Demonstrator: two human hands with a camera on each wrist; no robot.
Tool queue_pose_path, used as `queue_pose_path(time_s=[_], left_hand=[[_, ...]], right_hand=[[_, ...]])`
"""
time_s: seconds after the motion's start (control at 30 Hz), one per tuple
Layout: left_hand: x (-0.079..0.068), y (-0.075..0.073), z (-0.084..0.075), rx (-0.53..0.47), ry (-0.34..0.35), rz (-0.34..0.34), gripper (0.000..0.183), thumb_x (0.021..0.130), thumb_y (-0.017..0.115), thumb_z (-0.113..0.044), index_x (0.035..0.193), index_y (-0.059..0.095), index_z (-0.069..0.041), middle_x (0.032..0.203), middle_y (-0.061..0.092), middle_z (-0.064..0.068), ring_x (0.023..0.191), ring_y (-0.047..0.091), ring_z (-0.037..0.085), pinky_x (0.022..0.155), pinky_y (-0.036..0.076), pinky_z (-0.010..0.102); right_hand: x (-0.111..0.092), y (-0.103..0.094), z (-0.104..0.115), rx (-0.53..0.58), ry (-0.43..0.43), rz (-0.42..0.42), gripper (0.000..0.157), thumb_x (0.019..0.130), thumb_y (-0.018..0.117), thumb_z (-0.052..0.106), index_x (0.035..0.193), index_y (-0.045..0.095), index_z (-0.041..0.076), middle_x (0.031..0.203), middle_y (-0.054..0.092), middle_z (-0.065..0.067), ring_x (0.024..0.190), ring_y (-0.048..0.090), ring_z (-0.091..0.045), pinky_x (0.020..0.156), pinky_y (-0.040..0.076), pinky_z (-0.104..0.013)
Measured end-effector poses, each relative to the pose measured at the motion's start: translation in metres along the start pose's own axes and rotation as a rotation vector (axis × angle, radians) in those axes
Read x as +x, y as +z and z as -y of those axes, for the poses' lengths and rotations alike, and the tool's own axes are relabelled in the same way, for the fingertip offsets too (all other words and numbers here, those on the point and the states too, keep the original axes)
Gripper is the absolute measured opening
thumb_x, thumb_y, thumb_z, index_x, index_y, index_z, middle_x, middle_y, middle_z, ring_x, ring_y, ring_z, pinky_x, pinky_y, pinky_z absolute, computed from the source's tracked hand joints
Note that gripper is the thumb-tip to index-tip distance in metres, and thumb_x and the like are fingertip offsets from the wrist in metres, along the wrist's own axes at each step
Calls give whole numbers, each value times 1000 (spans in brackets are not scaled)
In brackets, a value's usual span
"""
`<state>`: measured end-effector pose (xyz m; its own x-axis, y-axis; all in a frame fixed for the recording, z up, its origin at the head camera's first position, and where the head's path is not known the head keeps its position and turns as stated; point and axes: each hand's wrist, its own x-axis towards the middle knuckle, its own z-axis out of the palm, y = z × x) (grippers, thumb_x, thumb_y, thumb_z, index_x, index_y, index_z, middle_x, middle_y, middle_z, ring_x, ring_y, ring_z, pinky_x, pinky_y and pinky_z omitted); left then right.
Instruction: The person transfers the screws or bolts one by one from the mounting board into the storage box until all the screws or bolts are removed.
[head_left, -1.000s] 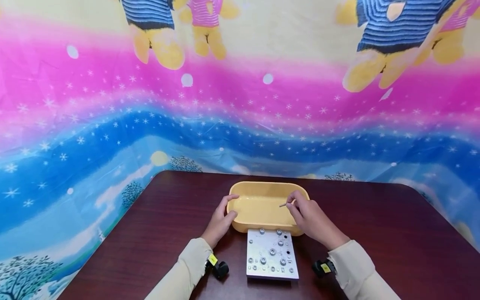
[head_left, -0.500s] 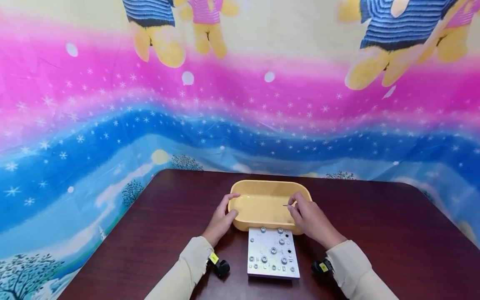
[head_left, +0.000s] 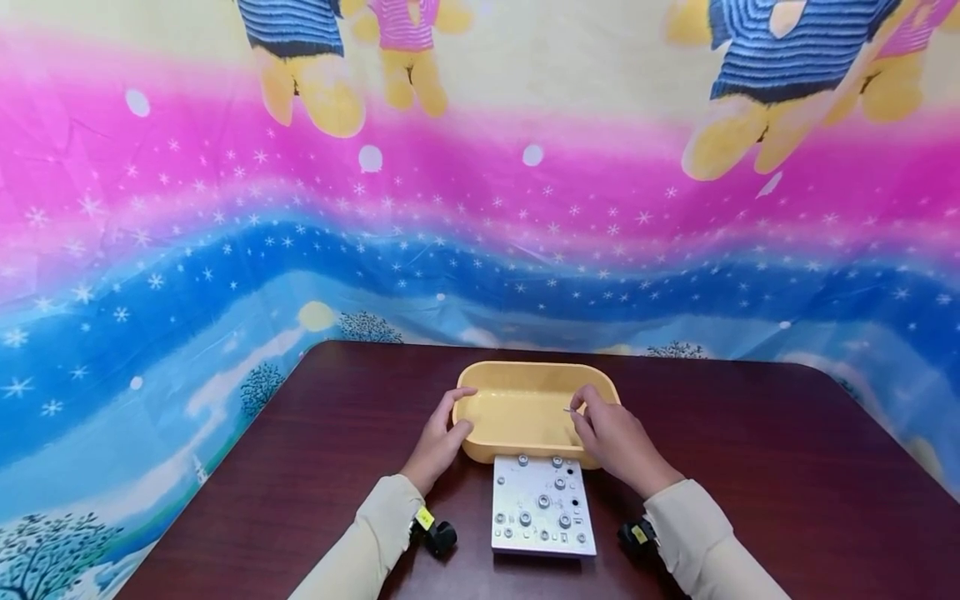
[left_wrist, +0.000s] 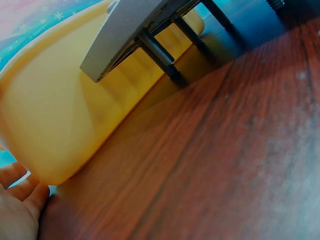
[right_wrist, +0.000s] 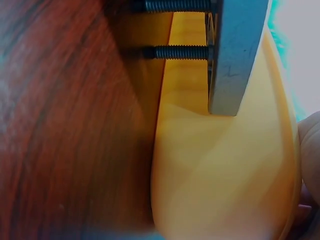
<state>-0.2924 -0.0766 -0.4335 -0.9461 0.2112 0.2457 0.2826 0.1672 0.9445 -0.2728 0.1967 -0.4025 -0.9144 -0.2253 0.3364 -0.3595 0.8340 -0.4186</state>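
A yellow oblong tray [head_left: 517,417] stands on the table behind a metal plate [head_left: 536,533]. My left hand [head_left: 438,442] grips the tray's left end, with thumb and forefinger at the rim. Over the tray's right part, my right hand [head_left: 615,429] pinches a small thin metal rod [head_left: 567,410] between thumb and fingertips. Several socket-head bolts [head_left: 543,502] sit in the plate, and the left wrist view shows their threaded shanks [left_wrist: 157,52] sticking out below it. The plate's far edge overlaps the tray's near wall in the head view. In the right wrist view, only part of my right hand [right_wrist: 310,150] shows.
The dark red wooden table [head_left: 750,467] extends to both sides of the tray. A printed cloth [head_left: 480,208] hangs behind its far edge. Black wrist cameras [head_left: 440,537] are strapped to both wrists.
My right hand has shifted slightly left, and the rod in its fingertips has turned, showing a shorter length. The left hand keeps its grip on the tray.
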Motion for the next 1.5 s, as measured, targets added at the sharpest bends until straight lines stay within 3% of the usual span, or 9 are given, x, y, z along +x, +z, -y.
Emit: queue_pose_path(time_s=[0.1, 0.53, 1.5], left_hand=[[-5, -1, -11, 0, -5, 11, 50, 90, 49, 1, 139, 45, -4, 145, 41, 13, 127, 41, 33, 97, 36, 41], [-6, 0, -10, 7, -12, 5, 49, 90, 49, 1, 138, 46, -5, 144, 43, 12, 127, 41, 32, 98, 36, 41], [-5, 0, -12, 15, 2, -11, 49, 88, 49, 2, 137, 47, -5, 143, 44, 12, 128, 41, 31, 99, 34, 41]], right_hand=[[0, 1, 0, -4, 4, 7, 10, 97, 55, 17, 105, 51, 13, 59, 44, 5, 47, 40, -11, 48, 37, -28], [0, 2, -1, -13, 8, 6, 25, 96, 54, 15, 121, 51, 11, 57, 44, 4, 46, 38, -12, 50, 37, -29], [2, 1, 0, -22, -9, -11, 19, 95, 55, 14, 114, 57, 10, 58, 45, 5, 50, 41, -12, 54, 38, -30]])
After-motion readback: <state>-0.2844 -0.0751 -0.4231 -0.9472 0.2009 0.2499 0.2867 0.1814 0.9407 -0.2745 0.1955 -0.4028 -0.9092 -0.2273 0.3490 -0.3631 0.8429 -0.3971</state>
